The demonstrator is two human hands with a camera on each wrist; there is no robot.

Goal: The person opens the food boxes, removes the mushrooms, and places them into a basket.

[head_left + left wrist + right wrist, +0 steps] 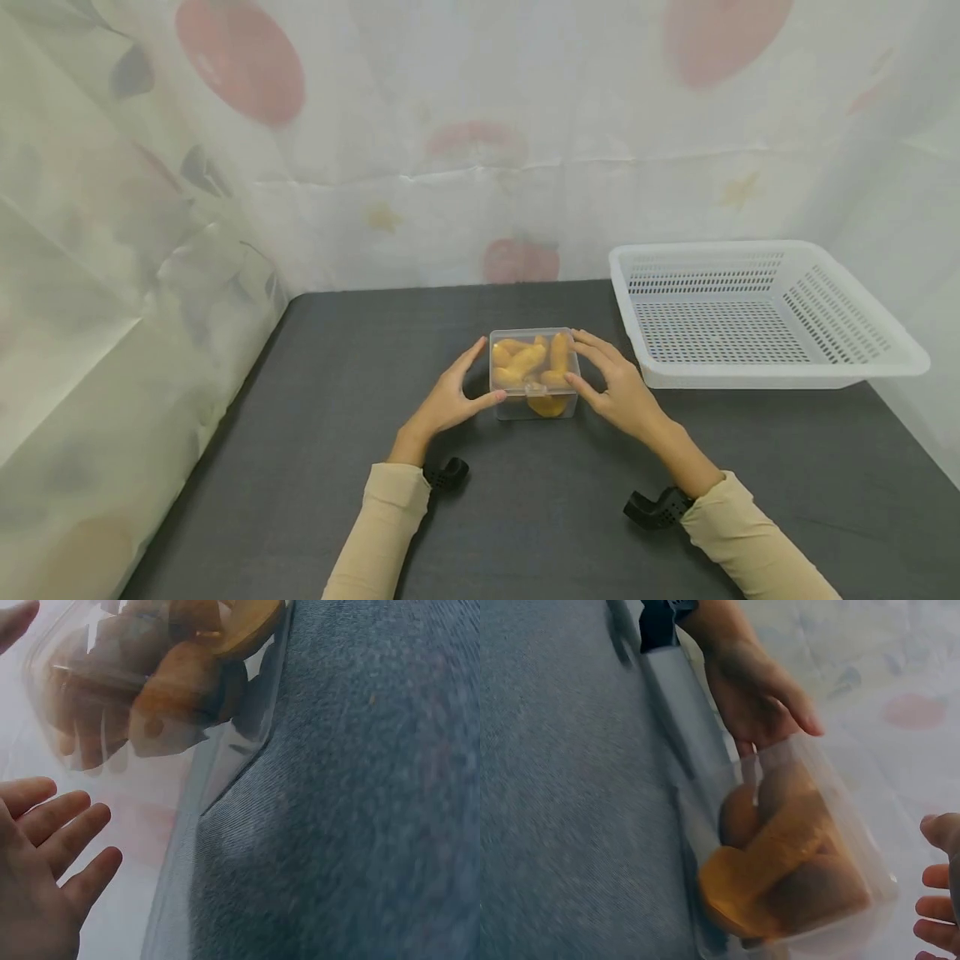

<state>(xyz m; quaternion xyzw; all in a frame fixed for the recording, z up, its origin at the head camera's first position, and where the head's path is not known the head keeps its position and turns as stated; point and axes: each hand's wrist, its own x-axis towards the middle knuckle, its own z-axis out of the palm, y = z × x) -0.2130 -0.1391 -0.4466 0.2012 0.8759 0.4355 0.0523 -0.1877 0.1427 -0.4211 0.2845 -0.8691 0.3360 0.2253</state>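
Note:
A small clear plastic box (513, 408) stands on the dark tabletop with its lid (534, 389) down. Several yellow-orange rounded, elongated pieces (527, 360) lie inside; their kind is not clear. My left hand (448, 398) is at the box's left side, thumb near the front corner. In the left wrist view its fingers (67, 836) are spread, with a gap to the box. On the right side is my right hand (622, 392), its thumb near the lid's edge. The right wrist view shows its fingertips (934, 906) apart from the box wall.
A white perforated plastic basket (787, 371) stands at the table's back right, close to my right hand. Pale patterned curtains (450, 200) hang behind the table and along its sides. A black wrist-worn device (446, 475) is on each forearm.

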